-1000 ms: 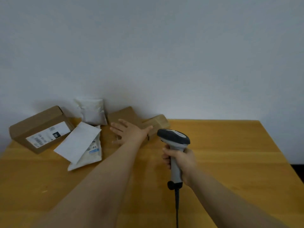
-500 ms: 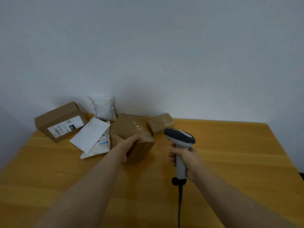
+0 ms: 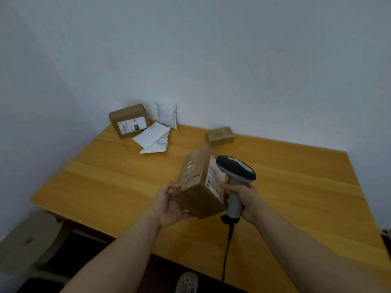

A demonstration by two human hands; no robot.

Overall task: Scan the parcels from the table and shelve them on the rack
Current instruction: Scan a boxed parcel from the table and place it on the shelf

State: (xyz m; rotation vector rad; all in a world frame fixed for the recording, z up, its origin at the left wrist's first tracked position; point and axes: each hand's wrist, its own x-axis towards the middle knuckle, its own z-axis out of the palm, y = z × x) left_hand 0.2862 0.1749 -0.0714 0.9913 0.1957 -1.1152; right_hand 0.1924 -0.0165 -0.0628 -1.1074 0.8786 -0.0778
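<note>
The wooden table [image 3: 101,178] fills most of the view, and every place here is told from it.

Off the table's near left corner, down on the floor, sits a beige thing [image 3: 27,240] that is too blurry to name. At the table's far left corner lies a brown box with a label [image 3: 129,121] on its front. Just right of it, a white pouch [image 3: 166,115] stands at the table's far edge and leans on the wall [image 3: 232,60]. In front of these, a white envelope [image 3: 151,135] lies on top of a flat mailer bag [image 3: 157,145]. A small brown box [image 3: 220,135] sits at the middle of the table's far edge.

Over the near middle of the table, the left hand [image 3: 169,205] holds up a brown parcel [image 3: 196,187]. Its fingers curl round the parcel's lower left end. The parcel is tilted and off the table. Its white sticker faces right.

Just right of the parcel, the right hand [image 3: 245,195] is wrapped tight round the handle of a grey scanner [image 3: 234,172]. The scanner's dark head is right beside the sticker. I cannot tell if they touch. A black cable [image 3: 227,250] hangs from the handle and goes down past the table's near edge. Below that edge, the tip of a light shoe [image 3: 187,282] shows on the floor.
</note>
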